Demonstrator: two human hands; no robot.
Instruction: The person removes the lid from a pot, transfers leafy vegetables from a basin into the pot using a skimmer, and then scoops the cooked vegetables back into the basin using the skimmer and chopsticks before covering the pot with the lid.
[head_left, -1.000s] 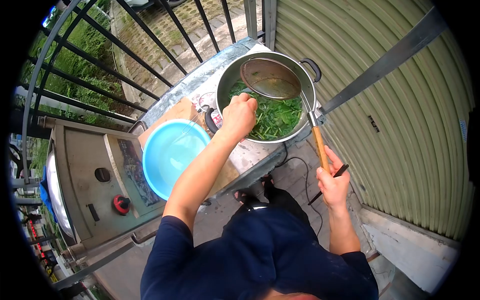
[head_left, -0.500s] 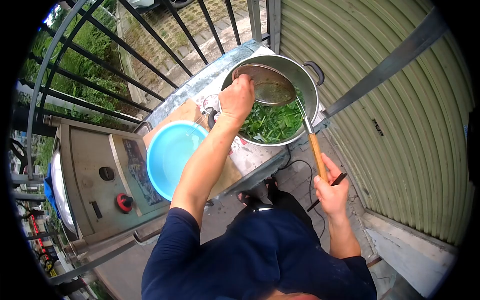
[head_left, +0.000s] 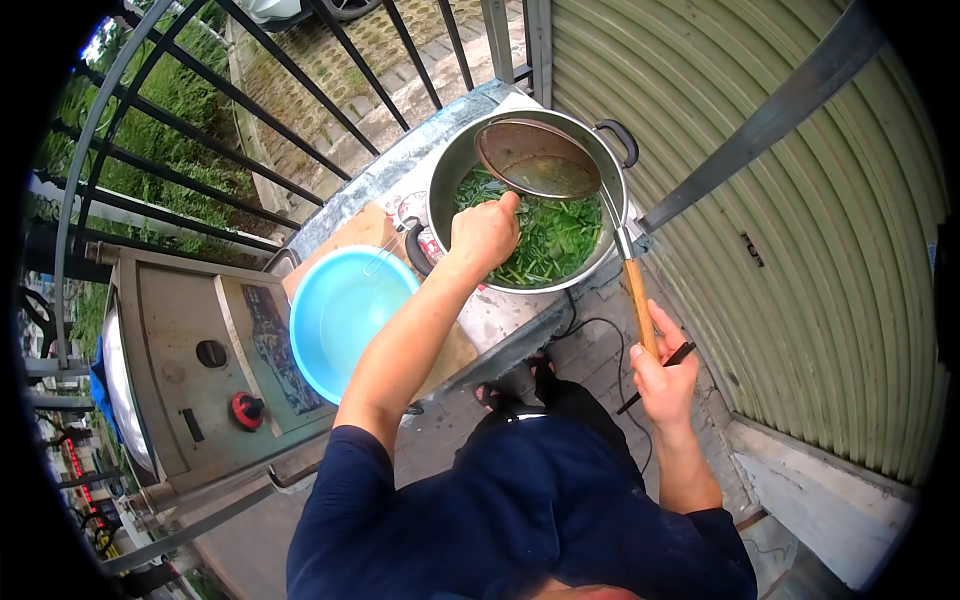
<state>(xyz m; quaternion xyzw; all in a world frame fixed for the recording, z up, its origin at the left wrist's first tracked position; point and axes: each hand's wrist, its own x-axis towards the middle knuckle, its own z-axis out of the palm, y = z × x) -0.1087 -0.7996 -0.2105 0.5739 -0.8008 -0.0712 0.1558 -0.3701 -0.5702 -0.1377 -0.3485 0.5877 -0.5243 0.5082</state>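
A strainer [head_left: 540,165] with a long wooden handle [head_left: 640,300] is tilted over a large metal pot [head_left: 436,200]. The fingers of my right hand [head_left: 665,375] are wrapped round this handle, with a thin dark stick [head_left: 684,352] crossing the same hand. Cut leafy greens [head_left: 550,240] fill the lower part of the pot. Above the pot's near left side is my left hand [head_left: 484,236], fingers curled closed just below the strainer's rim. Whatever the fingers may hold is hidden.
Left of the pot stands a light blue basin [head_left: 325,310] with a wire utensil [head_left: 378,262] at its rim. A metal cooker with a red knob [head_left: 246,410] is further left. Black railings [head_left: 300,75] bound the back, a ribbed shutter [head_left: 760,220] the right.
My left hand has come off the strainer's rim and moved down toward me. The strainer's tilt has shifted slightly, and my right hand keeps its grip.
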